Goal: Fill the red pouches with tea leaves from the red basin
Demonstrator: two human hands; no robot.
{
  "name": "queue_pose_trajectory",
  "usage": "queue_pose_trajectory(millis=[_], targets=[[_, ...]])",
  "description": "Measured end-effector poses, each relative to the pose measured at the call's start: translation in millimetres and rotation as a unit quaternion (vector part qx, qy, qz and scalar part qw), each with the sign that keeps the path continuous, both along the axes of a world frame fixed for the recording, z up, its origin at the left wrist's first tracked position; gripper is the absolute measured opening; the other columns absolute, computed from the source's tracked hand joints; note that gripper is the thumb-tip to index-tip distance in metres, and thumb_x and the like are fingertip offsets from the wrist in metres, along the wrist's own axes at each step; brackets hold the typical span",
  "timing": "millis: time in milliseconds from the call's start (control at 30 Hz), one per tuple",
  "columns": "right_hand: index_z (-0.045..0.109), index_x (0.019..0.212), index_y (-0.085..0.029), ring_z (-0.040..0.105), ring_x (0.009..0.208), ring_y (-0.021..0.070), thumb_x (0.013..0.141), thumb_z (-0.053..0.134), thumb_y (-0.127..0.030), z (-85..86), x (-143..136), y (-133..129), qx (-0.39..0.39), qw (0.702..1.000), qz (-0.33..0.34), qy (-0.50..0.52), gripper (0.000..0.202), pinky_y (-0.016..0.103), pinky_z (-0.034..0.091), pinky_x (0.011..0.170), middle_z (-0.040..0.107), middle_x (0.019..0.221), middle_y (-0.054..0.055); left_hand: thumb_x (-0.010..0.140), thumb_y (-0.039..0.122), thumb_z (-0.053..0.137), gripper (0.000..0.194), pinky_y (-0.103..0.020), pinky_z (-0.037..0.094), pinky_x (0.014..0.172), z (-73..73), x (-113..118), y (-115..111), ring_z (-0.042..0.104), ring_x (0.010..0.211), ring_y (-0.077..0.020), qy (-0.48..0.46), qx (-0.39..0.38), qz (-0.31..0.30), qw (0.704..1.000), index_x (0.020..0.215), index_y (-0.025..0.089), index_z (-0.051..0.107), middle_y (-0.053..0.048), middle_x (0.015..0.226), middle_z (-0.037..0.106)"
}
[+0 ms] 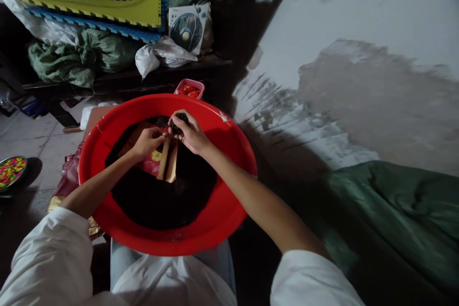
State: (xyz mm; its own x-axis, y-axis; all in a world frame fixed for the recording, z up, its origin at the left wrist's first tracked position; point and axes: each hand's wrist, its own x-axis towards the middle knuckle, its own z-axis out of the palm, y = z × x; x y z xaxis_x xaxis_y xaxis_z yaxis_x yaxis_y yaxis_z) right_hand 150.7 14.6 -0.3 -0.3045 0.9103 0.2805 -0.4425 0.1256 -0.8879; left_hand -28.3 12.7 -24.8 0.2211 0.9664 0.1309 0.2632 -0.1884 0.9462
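I see the red basin [229, 220] resting on the lap [168, 267]; in it lie dark loose material [161, 201], 1 red packet [152, 165] and 2 wooden sticks [168, 165] toward 12 o'clock.

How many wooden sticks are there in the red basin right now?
2. Both wooden sticks stand side by side in the dark material in the red basin, just below the left hand and right hand. More may be buried.

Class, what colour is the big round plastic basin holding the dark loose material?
Red: the big round plastic basin, clearest in the head view.
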Motion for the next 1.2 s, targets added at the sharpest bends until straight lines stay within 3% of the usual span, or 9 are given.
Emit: queue_pose_trajectory(millis=[333,500,600,767,900,967,1067,1133,1200], targets=[[0.062,0.099,-0.026,0.066,0.083,0.014,0.091,0.07,-0.054,-8.1,3.1,1.4,0.081,0.995,-0.018,-0.06,0.031,0.031,0.055,0.086,0.068,0.099,0.0,0.077,0.027,0.062,0.015,-0.023,0.037,0.06,26.0,-13.1,-6.5,0.05,0.063,-0.011,0.176,0.151,0.044,0.972,0.079,0.013,0.069,0.0,0.071,0.065],[0.066,0.102,-0.025,0.069,0.1,0.0185,0.093,0.066,-0.048,-13.3,3.3,6.0,0.13,0.986,-0.032,-0.095,0.025,0.038,0.052,0.103,0.072,0.114,0.004,0.079,0.023,0.063,0.011,-0.024,0.038,0.065,27.3,-14.5,-11.4,0.054,0.066,-0.0117,0.225,0.202,0.039,0.952,0.08,0.014,0.068,-0.001,0.075,0.068],[0.067,0.106,-0.023,0.069,0.106,0.0203,0.095,0.061,-0.042,-16.2,3.8,8.6,0.146,0.981,-0.016,-0.128,0.022,0.041,0.053,0.104,0.07,0.125,0.007,0.082,0.024,0.063,0.012,-0.025,0.038,0.064,24.8,-15.4,-10.7,0.055,0.066,-0.0123,0.241,0.21,0.036,0.947,0.08,0.014,0.068,-0.002,0.077,0.069],[0.066,0.121,-0.025,0.063,0.125,0.0244,0.099,0.049,-0.032,-18.2,7.2,9.6,0.266,0.931,-0.05,-0.243,0.028,0.047,0.051,0.109,0.058,0.147,0.011,0.085,0.025,0.063,0.012,-0.026,0.039,0.065,22.4,-16.7,-9.6,0.058,0.069,-0.0141,0.247,0.202,0.057,0.946,0.084,0.014,0.066,-0.003,0.08,0.07],[0.058,0.136,-0.03,0.066,0.115,0.0222,0.103,0.044,-0.032,-15.2,10.2,7.8,0.34,0.888,-0.135,-0.28,0.036,0.043,0.06,0.096,0.043,0.158,0.011,0.085,0.022,0.06,0.005,-0.026,0.038,0.064,24.0,-17.2,-10.9,0.054,0.066,-0.0134,0.23,0.225,0.098,0.942,0.085,0.017,0.058,0.0,0.075,0.062],[0.055,0.139,-0.031,0.062,0.121,0.0254,0.102,0.049,-0.036,-12.9,11.3,6.8,0.356,0.861,-0.206,-0.3,0.038,0.045,0.06,0.098,0.039,0.158,0.011,0.086,0.021,0.057,0.005,-0.026,0.036,0.061,27.0,-17.7,-12.6,0.049,0.062,-0.012,0.208,0.251,0.112,0.939,0.086,0.019,0.052,0.001,0.072,0.056],[0.055,0.137,-0.027,0.05,0.136,0.0325,0.095,0.065,-0.045,-9.8,13.1,5.9,0.364,0.827,-0.281,-0.324,0.047,0.054,0.05,0.113,0.046,0.147,0.015,0.09,0.018,0.052,0.009,-0.026,0.032,0.058,34.3,-20.1,-15.9,0.044,0.06,-0.0108,0.169,0.286,0.116,0.936,0.089,0.021,0.044,0.003,0.072,0.051],[0.06,0.126,-0.023,0.054,0.129,0.0323,0.093,0.068,-0.052,-8.0,14.3,5.1,0.348,0.841,-0.256,-0.327,0.044,0.053,0.05,0.112,0.056,0.132,0.016,0.092,0.017,0.049,0.01,-0.026,0.033,0.058,39.5,-23.0,-18.2,0.044,0.061,-0.0109,0.146,0.303,0.114,0.935,0.09,0.022,0.041,0.003,0.073,0.049],[0.064,0.111,-0.022,0.062,0.113,0.0283,0.096,0.061,-0.057,-6.2,15.1,3.8,0.321,0.872,-0.181,-0.322,0.038,0.049,0.054,0.104,0.064,0.115,0.013,0.094,0.017,0.048,0.009,-0.026,0.034,0.06,43.7,-26.3,-20.1,0.044,0.063,-0.0112,0.132,0.313,0.112,0.934,0.091,0.022,0.041,0.003,0.075,0.049]])
